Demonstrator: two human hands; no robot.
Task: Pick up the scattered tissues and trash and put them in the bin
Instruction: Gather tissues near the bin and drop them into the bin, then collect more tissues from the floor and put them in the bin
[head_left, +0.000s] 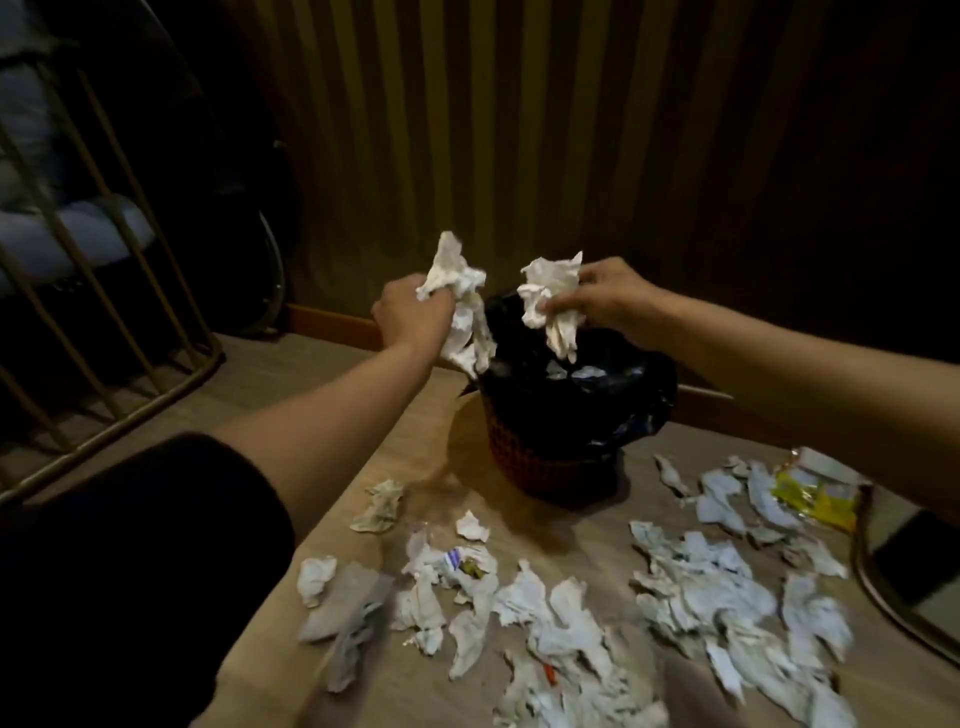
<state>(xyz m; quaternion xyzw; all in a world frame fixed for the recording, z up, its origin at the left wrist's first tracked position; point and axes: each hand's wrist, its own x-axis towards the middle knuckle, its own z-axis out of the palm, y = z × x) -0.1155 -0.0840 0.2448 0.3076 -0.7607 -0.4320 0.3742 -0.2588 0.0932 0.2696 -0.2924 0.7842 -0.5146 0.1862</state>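
Observation:
A small red lattice bin (540, 462) lined with a black bag (639, 395) stands on the wooden floor near the wall. My left hand (410, 317) is shut on a bunch of white tissues (462, 306) at the bin's left rim. My right hand (608, 299) holds another crumpled tissue wad (550, 306) directly above the bin's opening. Some white paper shows inside the bag. Several crumpled tissues (696, 582) lie scattered on the floor in front of the bin. A yellow wrapper (815, 499) lies at the right.
A metal-barred chair frame (104, 332) with a pale cushion stands at the left. A curved metal base (883, 587) sits at the right edge. A striped wall with a wooden skirting board (332, 322) runs behind the bin.

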